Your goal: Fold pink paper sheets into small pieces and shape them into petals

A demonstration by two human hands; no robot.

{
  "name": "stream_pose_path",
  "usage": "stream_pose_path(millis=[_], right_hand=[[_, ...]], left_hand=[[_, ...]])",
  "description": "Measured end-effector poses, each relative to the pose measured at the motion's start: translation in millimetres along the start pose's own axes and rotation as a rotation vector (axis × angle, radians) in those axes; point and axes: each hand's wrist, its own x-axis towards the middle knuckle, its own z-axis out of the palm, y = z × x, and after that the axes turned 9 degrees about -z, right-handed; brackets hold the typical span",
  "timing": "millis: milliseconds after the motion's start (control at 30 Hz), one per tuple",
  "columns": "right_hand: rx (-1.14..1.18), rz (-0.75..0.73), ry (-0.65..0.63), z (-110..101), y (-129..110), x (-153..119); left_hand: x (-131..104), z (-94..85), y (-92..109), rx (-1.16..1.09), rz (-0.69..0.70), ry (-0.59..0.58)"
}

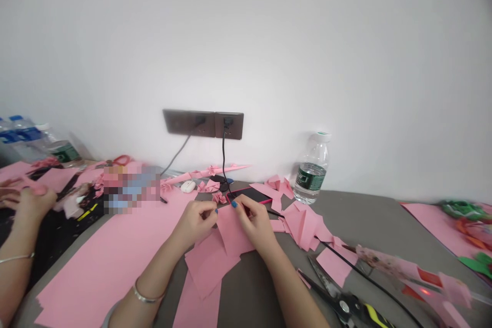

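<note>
A square sheet of pink paper (232, 238) hangs between my hands in the middle of the view. My left hand (194, 223) is closed in a pinch at its upper left corner. On the upper right edge, my right hand (255, 223) grips the same sheet, thumb and fingers pressed together. More pink squares (205, 269) lie under it, over a long pink strip (198, 305). Just behind my right hand is a dark-screened phone (251, 195) with a red rim. Folded pink paper pieces (303, 225) rest to its right.
Scissors (344, 307) and a glue-gun-like tool (415, 274) with a red light lie at right, a black cable nearby. A water bottle (311, 169) stands against the wall. Large pink sheets (103, 256) cover the left side. A co-worker's hand (33, 202) is at far left.
</note>
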Motion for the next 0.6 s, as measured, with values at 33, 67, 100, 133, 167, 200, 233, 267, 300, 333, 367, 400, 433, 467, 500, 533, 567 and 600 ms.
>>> stream_pose_path(millis=[33, 67, 100, 133, 167, 200, 233, 267, 300, 333, 367, 400, 433, 467, 500, 533, 567, 600], right_hand=[[0.013, 0.013, 0.024, 0.2, 0.7, 0.3], [0.028, 0.030, 0.059, -0.4, 1.6, 0.6], [0.045, 0.048, 0.102, -1.8, 2.9, 0.9], [0.061, 0.068, 0.149, -4.0, 4.3, 1.3], [0.075, 0.086, 0.194, -6.7, 5.8, 1.8], [0.089, 0.101, 0.227, -9.5, 7.2, 2.2], [0.102, 0.113, 0.242, -11.9, 8.2, 2.5], [0.113, 0.120, 0.239, -13.4, 8.8, 2.8], [0.123, 0.121, 0.221, -13.7, 8.9, 2.9], [0.133, 0.117, 0.188, -12.9, 8.5, 2.8], [0.147, 0.110, 0.141, -11.0, 7.6, 2.6], [0.163, 0.102, 0.091, -8.3, 6.5, 2.3], [0.182, 0.093, 0.045, -5.4, 5.1, 2.1], [0.202, 0.084, 0.013, -2.6, 3.6, 1.9], [0.220, 0.077, -0.005, -0.2, 2.1, 1.9], [0.230, 0.073, -0.016, 1.6, 0.7, 2.0], [0.229, 0.074, -0.023, 2.7, -0.7, 2.1], [0.216, 0.079, -0.031, 3.2, -1.8, 2.3]], left_hand=[[0.5, -1.1, -1.8, -0.009, -0.004, 0.019], [1.1, -2.4, -3.8, -0.020, -0.008, 0.041], [1.7, -3.8, -5.7, -0.033, -0.014, 0.068], [2.3, -5.2, -7.4, -0.047, -0.021, 0.097], [2.8, -6.4, -8.7, -0.062, -0.028, 0.127], [3.1, -7.1, -9.4, -0.076, -0.037, 0.153], [3.1, -7.3, -9.4, -0.095, -0.044, 0.170], [2.9, -6.8, -8.8, -0.120, -0.047, 0.167], [2.5, -5.7, -7.5, -0.149, -0.044, 0.147], [1.8, -4.1, -5.7, -0.172, -0.034, 0.110], [1.0, -2.2, -3.5, -0.182, -0.017, 0.062], [0.1, -0.1, -1.3, -0.174, 0.007, 0.013], [-0.6, 1.9, 0.8, -0.145, 0.033, -0.028], [-1.3, 3.6, 2.6, -0.099, 0.057, -0.057], [-1.8, 4.9, 3.9, -0.051, 0.075, -0.073], [-2.1, 5.8, 4.8, -0.007, 0.088, -0.082], [-2.2, 6.4, 5.1, 0.027, 0.097, -0.081], [-2.3, 6.6, 5.2, 0.056, 0.104, -0.079]])
